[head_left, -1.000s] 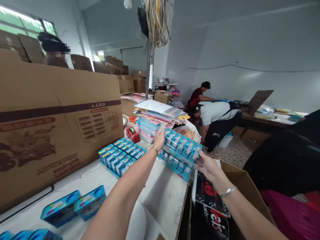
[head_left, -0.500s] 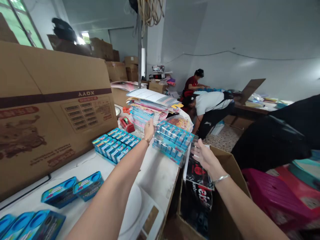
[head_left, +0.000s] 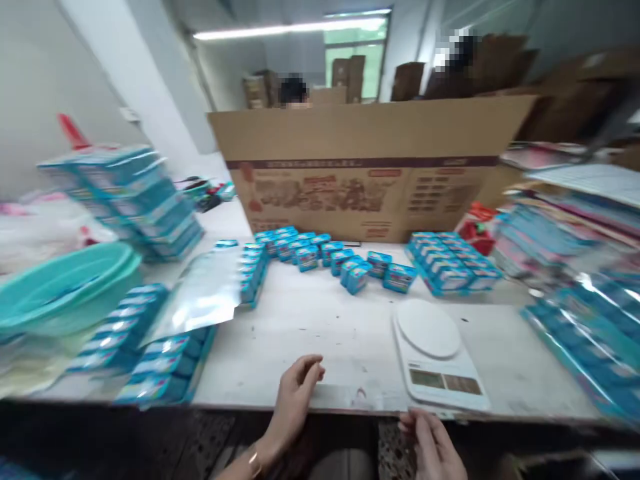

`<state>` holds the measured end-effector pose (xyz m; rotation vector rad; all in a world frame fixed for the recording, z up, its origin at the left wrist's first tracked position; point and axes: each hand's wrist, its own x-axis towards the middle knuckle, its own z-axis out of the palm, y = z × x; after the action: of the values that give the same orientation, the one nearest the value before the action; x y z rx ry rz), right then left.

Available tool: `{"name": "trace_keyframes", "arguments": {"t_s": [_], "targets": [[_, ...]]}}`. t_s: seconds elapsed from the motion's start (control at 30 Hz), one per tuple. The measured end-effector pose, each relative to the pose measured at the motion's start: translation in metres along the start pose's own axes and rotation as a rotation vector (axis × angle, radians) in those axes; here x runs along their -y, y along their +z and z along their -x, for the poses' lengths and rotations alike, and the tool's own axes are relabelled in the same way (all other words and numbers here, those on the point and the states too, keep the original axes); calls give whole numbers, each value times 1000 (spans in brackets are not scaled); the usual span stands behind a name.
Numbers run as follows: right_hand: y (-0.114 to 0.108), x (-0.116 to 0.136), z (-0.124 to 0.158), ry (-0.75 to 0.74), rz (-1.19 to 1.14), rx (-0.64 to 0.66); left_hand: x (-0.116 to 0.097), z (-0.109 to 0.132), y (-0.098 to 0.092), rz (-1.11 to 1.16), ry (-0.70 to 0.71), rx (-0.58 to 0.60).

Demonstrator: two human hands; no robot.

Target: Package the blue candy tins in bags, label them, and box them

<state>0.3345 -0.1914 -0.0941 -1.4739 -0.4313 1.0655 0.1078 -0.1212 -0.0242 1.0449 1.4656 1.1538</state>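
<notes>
Over the front edge of the white table (head_left: 300,333), my left hand (head_left: 295,393) is loosely curled, thumb apart from the fingers, with nothing visible in it. My right hand (head_left: 431,445) is lower, just below the table edge; it is blurred, its fingers loosely extended and no object visible in them. A faint clear strip (head_left: 360,397) lies along the edge between the hands; I cannot tell what it is. Right of centre rests a white kitchen scale (head_left: 429,330), nearest my right hand. Behind it stand several small blue boxes (head_left: 355,273) and a filled blue tray (head_left: 450,263).
A large carton (head_left: 350,140) stands across the back. On the left are turquoise basins (head_left: 70,287), stacked blue packs (head_left: 135,193), filled trays (head_left: 165,367) and a clear plastic cover (head_left: 200,293). A clear-wrapped blue pack (head_left: 595,333) and piled sheets (head_left: 560,220) occupy the right.
The view has swung left to face the table. Both hands have left the clear-wrapped blue pack, which now lies at the right, and have come back to the table's front edge.
</notes>
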Motion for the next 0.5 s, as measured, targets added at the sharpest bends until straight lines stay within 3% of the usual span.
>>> {"name": "trace_keyframes", "arguments": {"t_s": [0.07, 0.13, 0.2, 0.27, 0.37, 0.5], "targets": [[47, 25, 8, -87, 158, 265, 18, 34, -59, 3, -71, -221], [96, 50, 19, -216, 332, 523, 34, 63, -107, 36, -122, -393], [145, 65, 28, -351, 485, 739, 46, 84, -142, 59, -147, -509], [197, 69, 33, -459, 567, 863, 51, 94, -165, 63, -149, -587], [284, 68, 35, -586, 594, 777, 49, 88, -181, 69, -116, -611], [396, 78, 32, -771, 910, 561, 48, 63, -172, 115, -76, -439]]}}
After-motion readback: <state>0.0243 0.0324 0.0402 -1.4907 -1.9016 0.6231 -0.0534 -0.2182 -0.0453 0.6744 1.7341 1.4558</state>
